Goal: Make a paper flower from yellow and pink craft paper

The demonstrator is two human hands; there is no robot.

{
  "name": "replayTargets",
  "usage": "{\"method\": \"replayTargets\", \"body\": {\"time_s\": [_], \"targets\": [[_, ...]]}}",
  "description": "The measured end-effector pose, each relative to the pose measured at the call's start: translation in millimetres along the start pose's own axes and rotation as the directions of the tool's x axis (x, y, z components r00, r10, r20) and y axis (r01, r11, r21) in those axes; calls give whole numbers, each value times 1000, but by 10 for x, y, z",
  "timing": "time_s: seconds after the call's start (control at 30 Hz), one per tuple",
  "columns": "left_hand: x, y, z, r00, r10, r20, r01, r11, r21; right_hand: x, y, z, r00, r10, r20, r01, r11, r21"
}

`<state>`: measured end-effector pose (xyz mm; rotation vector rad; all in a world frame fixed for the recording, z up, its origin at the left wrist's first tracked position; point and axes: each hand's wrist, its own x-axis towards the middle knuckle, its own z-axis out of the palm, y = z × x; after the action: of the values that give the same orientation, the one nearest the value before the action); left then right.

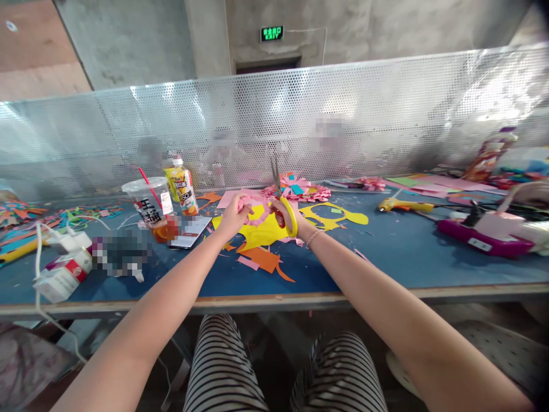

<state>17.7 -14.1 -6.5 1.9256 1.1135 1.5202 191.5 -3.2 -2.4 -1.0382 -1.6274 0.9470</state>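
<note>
- My right hand (pixel 286 214) is closed through the yellow loops of the scissors (pixel 278 191); the blades point up and away from me, nearly together as far as I can tell.
- My left hand (pixel 234 216) pinches a pink paper piece (pixel 253 201) by its curled edge and holds it up to the blades, just above the table.
- Directly under both hands lies a yellow paper sheet (pixel 261 232); orange scraps (pixel 263 258) sit nearer to me on the blue table top (pixel 386 252).
- Risk, as I judge it: my left fingertips are close to the blades, so a quick snip could nick them.
- Risk: the pink piece is small and limp; a loose pinch could let it twist and the cut wander or tear.
- To my left, an iced drink cup (pixel 152 209) with a straw and a juice bottle (pixel 186 189) stand near my left elbow's path; a wide swing could tip them onto the paper.
- To my right, well apart, a yellow glue gun (pixel 397 205) lies with its cord trailing.
</note>
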Motion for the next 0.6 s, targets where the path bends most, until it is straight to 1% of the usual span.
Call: {"method": "replayTargets", "body": {"time_s": [0.13,0.2,0.27,0.37,0.47,0.53,0.6], "targets": [[-37,31,-15,999,39,23,-41,993,113,-30,-48,-3,987,-138,82,140,990,-17],[-38,43,-18,999,44,22,-47,986,159,-46,-69,9,983,-156,93,160,986,-35],[-30,50,-16,999,41,13,-43,985,167,-62,-82,27,988,-134,72,138,989,-52],[-17,56,-11,999,26,19,-27,994,108,-64,-74,50,994,-102,38,104,994,-46],[-13,64,-12,1000,-12,26,12,1000,0,-25,-28,47,997,-76,-18,76,997,-14],[-16,68,-7,997,-71,36,74,994,-85,15,11,34,996,-70,-53,70,997,9],[-24,70,6,986,-147,79,158,974,-163,50,46,22,994,-79,-71,81,996,26]]}}
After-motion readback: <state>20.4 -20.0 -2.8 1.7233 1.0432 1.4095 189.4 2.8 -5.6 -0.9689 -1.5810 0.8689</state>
